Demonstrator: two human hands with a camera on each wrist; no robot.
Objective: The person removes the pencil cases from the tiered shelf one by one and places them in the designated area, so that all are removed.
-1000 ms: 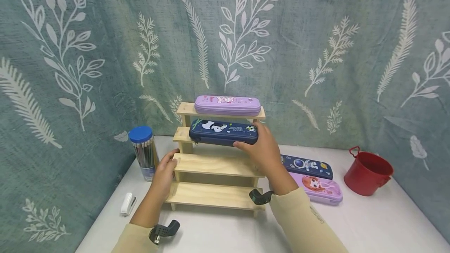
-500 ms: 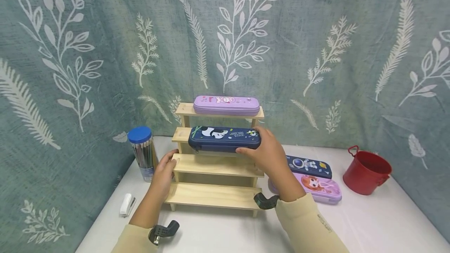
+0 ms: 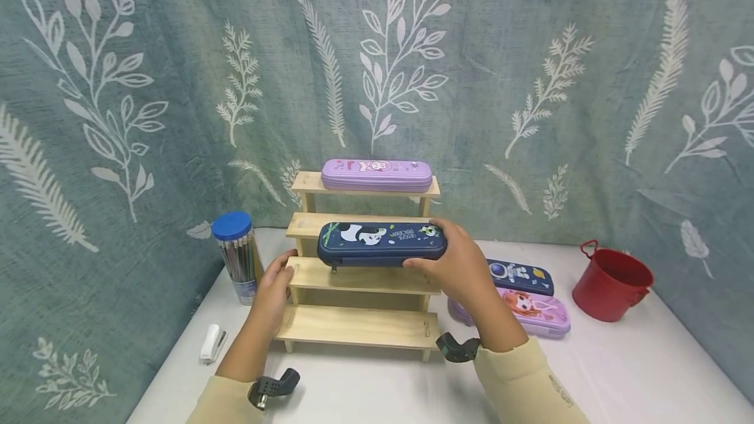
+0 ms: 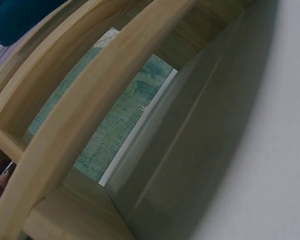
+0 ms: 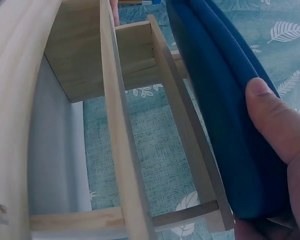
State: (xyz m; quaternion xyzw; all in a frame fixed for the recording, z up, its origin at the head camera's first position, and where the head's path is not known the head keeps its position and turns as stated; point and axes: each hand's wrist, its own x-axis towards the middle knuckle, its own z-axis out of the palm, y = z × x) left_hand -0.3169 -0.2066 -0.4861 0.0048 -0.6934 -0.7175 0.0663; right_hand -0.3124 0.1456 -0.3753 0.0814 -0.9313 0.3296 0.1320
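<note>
A stepped wooden display rack (image 3: 365,324) stands on the white table. My right hand (image 3: 462,264) grips the right end of a dark blue pencil case (image 3: 383,250) with a panda print, its thumb along the front side. The case is in front of the second step from the top and above the third. In the right wrist view the thumb (image 5: 275,115) presses the side of the blue case (image 5: 225,110). My left hand (image 3: 273,293) holds the left end of the third step. Only bits of its fingers (image 4: 2,175) show in the left wrist view.
A lilac pencil case (image 3: 377,175) lies on the top step. Right of the rack lie a navy astronaut case (image 3: 524,275) and a pink case (image 3: 542,313), near a red bucket (image 3: 609,286). On the left are a blue-lidded pencil tub (image 3: 238,257) and a white stapler (image 3: 211,343).
My right hand has brought the panda pencil case off the second step, forward, down and slightly right. My left hand has kept its place on the rack.
</note>
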